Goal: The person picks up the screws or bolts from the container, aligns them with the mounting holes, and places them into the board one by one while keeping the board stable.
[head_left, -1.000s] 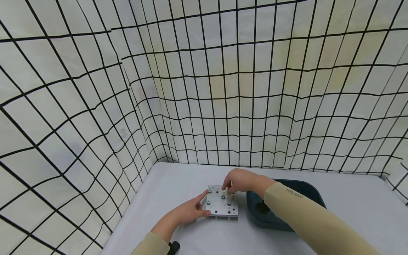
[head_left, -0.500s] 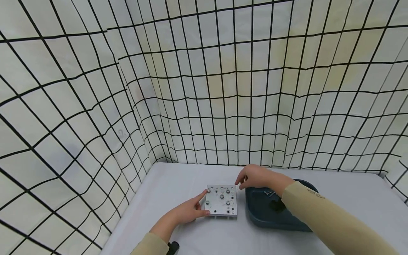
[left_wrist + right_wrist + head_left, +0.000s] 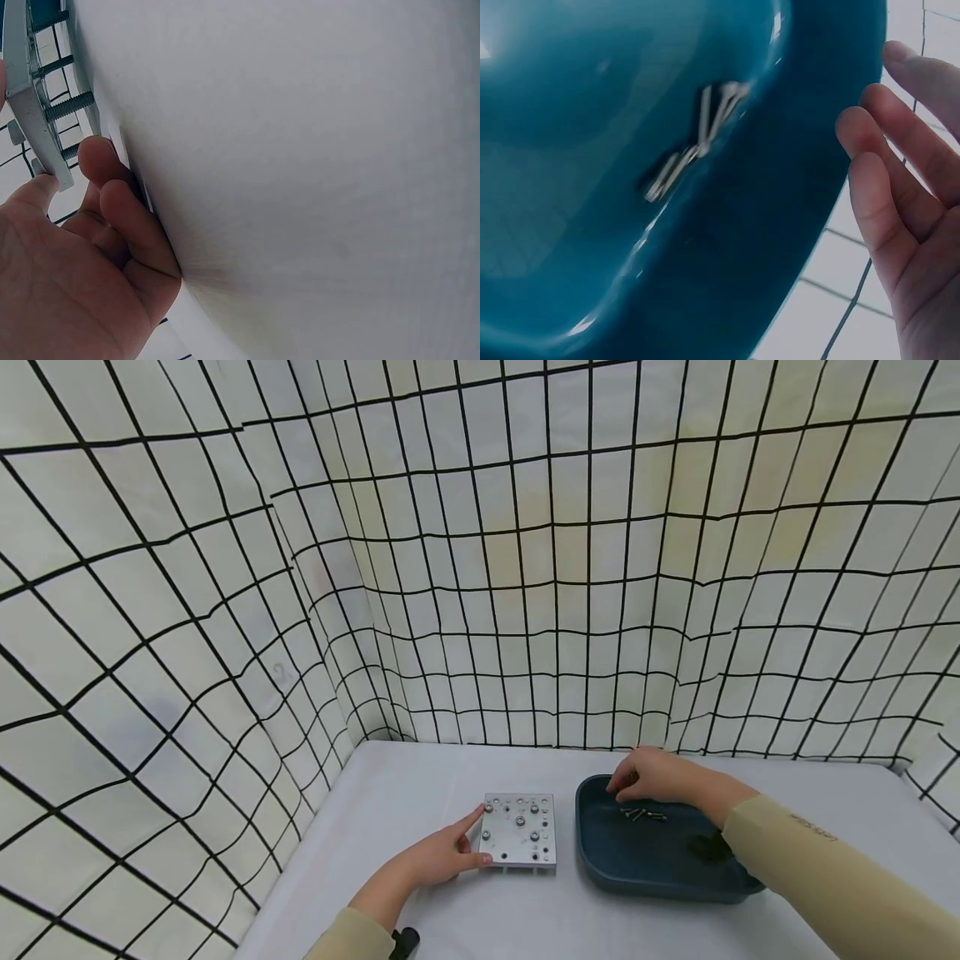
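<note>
While the left hand grips the metal plate along its left side, with the index finger at the upper left corner and the thumb at the lower left, the right hand hovers over the upper left part of the dark blue tray, its fingers loosely bent and grasping nothing. The plate lies flat-topped just below the centre of the head view, with several round bolt heads and smaller holes across its upper face. From the left wrist view, threaded shafts show beneath it at the upper left of the frame, and the hand's other fingers curl close to the white table. The tray sits near the plate, in the lower right of the head view, with a gap of tabletop between them. A few small screws lie together inside it, just below the right hand; they appear blurred in the right wrist view. Tan sleeves cover both forearms, and a black object shows partly beside the left cuff at the bottom edge. Behind, white sheeting crossed by black lines fills the upper frame.
</note>
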The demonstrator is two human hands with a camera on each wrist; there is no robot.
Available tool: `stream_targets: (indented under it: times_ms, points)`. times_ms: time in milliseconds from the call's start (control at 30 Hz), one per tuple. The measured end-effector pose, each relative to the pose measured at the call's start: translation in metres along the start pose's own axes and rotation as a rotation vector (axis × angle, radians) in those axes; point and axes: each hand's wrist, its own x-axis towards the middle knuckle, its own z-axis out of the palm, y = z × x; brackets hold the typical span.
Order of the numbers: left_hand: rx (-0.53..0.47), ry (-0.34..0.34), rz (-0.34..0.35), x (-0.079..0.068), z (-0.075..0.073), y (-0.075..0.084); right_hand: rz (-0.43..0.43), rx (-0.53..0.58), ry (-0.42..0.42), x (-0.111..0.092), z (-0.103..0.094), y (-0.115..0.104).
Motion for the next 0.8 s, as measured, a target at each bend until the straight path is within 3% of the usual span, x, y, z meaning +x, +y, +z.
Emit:
stream_targets:
  times_ms: [200,533,800]
  points:
    - [0.003,-0.003,-0.007,0.001,0.000,-0.001,0.042,0.004,-0.027,-0.011,-0.002,0.013]
    - [-0.001,-0.003,-0.007,0.000,-0.001,0.002,0.118,-0.132,-0.100,-0.024,0.003,0.024]
    - [0.005,-0.003,-0.010,0.000,0.000,0.002,0.116,-0.200,-0.132,-0.025,0.011,0.035]
